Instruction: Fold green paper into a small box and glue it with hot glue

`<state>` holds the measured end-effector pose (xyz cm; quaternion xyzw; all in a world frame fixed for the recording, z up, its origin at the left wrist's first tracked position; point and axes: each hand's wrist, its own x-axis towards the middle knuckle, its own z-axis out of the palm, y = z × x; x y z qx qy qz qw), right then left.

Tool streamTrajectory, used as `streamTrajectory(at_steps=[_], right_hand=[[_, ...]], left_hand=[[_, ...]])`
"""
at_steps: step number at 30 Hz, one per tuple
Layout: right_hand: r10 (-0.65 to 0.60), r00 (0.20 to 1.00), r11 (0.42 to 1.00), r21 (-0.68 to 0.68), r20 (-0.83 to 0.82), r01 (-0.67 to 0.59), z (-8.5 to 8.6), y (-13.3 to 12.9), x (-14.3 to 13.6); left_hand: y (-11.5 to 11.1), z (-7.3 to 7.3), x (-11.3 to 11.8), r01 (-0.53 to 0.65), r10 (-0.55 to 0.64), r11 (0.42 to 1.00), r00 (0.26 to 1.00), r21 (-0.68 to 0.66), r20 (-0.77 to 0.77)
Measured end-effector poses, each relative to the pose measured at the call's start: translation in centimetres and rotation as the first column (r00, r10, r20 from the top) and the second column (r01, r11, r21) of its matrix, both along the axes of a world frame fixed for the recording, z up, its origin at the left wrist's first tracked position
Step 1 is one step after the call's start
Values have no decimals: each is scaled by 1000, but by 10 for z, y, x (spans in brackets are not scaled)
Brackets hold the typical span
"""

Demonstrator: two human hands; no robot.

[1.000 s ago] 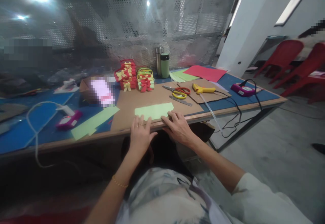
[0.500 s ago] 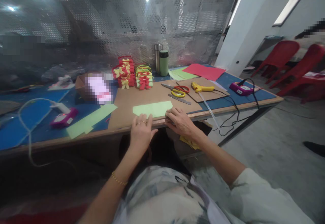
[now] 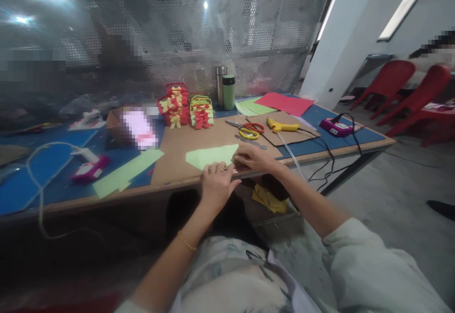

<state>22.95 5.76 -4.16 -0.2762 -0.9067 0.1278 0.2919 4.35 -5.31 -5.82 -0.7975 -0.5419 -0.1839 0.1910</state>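
A pale green piece of paper (image 3: 209, 156) lies on the brown cardboard at the table's front edge. My left hand (image 3: 217, 185) rests its fingers, stretched out, on the paper's near edge, with the thumb apart to the right. At the paper's right end, my right hand (image 3: 253, 158) has its fingers curled and pinched on the corner. Its fingertips are partly hidden. Just beyond the right hand are the red-and-yellow-handled scissors (image 3: 249, 130) and a thin metal blade-like tool (image 3: 253, 142).
A yellow glue gun (image 3: 282, 125) lies on a cardboard piece (image 3: 302, 135). Small red baskets with bows (image 3: 175, 107) and green ones (image 3: 201, 111) stand behind, near a green tumbler (image 3: 229, 93). Purple power boxes (image 3: 336, 126) sit at both sides. Green strips (image 3: 130, 171) lie left.
My left hand has slid right along the paper's near edge. My right hand has gone from lying with fingers extended to curled at the paper's right end.
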Motion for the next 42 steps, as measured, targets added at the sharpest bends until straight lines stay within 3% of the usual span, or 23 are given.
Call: streamTrajectory(at_steps=[3, 8, 15, 19, 23, 27, 34, 39, 42], right_hand=[[-75, 997, 995, -65, 33, 77, 4, 17, -9], [-67, 992, 988, -135, 103, 81, 8, 34, -17], [-93, 987, 987, -121, 132, 109, 8, 43, -24], [-145, 984, 985, -78, 108, 153, 9, 45, -24], [-218, 973, 974, -41, 79, 222, 16, 43, -5], [-220, 962, 970, -70, 161, 233, 18, 36, 11], [-212, 939, 963, -107, 272, 249, 14, 39, 3], [-235, 934, 964, -59, 269, 260, 14, 47, 8], [-249, 939, 965, -17, 238, 261, 17, 39, 9]], left_hand=[[-1, -1, 2, -17, 17, 1000, 1000, 6, 7], [-1, -6, 5, -17, 16, 1000, 1000, 26, 22], [-1, -10, 5, -23, 22, 998, 1000, 51, 17], [-1, -7, 5, -27, 27, 999, 1000, 33, 11], [0, -6, 5, -23, 22, 999, 999, 28, 24], [0, -8, 5, -18, 17, 999, 999, 30, 49], [-1, -7, 4, -22, 21, 999, 999, 28, 37], [-2, -9, 5, -31, 29, 999, 999, 44, 42], [-2, -10, 6, -30, 27, 998, 998, 55, 51]])
